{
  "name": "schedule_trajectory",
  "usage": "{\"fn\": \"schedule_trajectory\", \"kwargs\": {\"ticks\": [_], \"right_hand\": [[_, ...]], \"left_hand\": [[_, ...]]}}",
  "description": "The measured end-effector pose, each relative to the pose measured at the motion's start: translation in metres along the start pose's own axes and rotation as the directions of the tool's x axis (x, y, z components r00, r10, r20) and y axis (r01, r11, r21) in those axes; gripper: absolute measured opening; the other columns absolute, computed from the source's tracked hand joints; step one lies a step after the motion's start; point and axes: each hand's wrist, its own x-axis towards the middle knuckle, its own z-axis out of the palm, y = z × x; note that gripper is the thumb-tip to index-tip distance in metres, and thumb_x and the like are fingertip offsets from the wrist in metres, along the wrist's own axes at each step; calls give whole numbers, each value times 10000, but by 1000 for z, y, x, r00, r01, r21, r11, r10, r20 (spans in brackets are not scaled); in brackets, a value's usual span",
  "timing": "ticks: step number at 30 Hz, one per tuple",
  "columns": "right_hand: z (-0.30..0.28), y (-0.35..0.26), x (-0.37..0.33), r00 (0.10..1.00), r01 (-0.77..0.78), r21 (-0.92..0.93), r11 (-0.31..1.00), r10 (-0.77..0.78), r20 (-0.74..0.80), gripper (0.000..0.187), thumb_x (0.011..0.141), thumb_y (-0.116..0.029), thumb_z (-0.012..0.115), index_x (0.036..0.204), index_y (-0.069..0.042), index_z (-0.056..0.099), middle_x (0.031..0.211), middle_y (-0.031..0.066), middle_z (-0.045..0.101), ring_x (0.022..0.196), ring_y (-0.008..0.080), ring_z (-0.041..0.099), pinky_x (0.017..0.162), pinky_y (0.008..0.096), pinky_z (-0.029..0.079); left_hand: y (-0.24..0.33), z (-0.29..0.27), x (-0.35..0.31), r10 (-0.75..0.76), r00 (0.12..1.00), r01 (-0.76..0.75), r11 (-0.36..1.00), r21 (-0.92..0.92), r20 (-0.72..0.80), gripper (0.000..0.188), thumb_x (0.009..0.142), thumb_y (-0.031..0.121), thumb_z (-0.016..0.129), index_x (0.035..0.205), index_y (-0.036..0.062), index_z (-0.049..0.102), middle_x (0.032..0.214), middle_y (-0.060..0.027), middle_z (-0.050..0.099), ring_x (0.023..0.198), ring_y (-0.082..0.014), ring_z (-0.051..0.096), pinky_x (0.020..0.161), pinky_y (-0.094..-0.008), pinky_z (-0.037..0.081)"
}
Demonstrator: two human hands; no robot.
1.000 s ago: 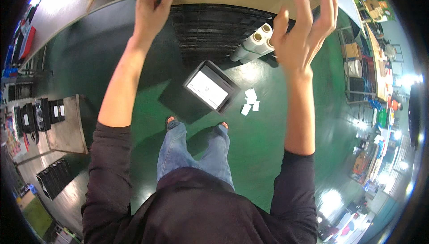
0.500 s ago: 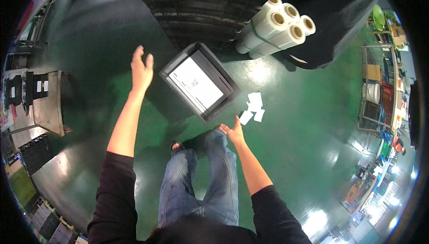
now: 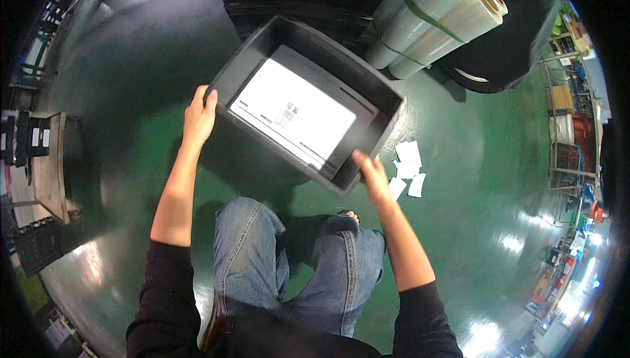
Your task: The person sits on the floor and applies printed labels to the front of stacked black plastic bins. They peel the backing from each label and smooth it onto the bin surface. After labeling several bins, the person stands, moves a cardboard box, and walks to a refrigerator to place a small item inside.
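A black plastic bin (image 3: 262, 136) is held between my two hands, turned at an angle with its open top facing me. In its bottom lies a white printed sheet (image 3: 298, 112), partly bordered by black. My left hand (image 3: 199, 118) grips the bin's left corner, thumb near the rim and the other fingers mostly hidden behind the wall. On the near right corner my right hand (image 3: 373, 175) has its thumb over the rim; its other fingers are hidden below. The bin appears raised off the floor, with a dark shadow under it.
Several white paper pieces (image 3: 408, 160) lie on the green floor (image 3: 459, 227) right of the bin. Strapped rolls of clear film (image 3: 433, 20) stand at the far right beside black sheeting (image 3: 518, 49). A table (image 3: 52, 168) stands left; shelving (image 3: 564, 115) lines the right.
Both hands have closed on the bin, which now looks larger and nearer to me. The left hand moved down to its corner, the right hand up and right. My knees are bent more.
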Motion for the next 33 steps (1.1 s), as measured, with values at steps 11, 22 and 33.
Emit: {"fn": "schedule_trajectory", "kwargs": {"ticks": [11,22,33], "right_hand": [[-4,-79,127,972,234,67,970,-234,-3,688,817,-473,612,1259,41,496,1271,139,536,1143,224,518,977,301,366],[-51,125,154,960,67,-626,777,-221,-172,544,749,-151,711,1255,-209,517,1175,149,543,1007,291,590,871,387,481],[-79,157,136,821,548,-515,659,-543,178,147,759,-168,698,873,-104,630,970,69,582,953,288,570,816,423,461]], "left_hand": [[-19,11,0,-205,978,202,915,-350,29,479,954,505,383,1175,86,456,978,-86,556,761,-171,575,650,-346,528],[43,37,-101,595,785,-603,797,4,-172,230,870,-16,464,1063,-22,589,1099,-169,609,1019,-276,585,894,-365,445],[63,286,-113,382,583,-543,840,-6,717,730,670,162,781,1296,69,418,1201,-176,531,1236,-351,394,1093,-513,189]]}}
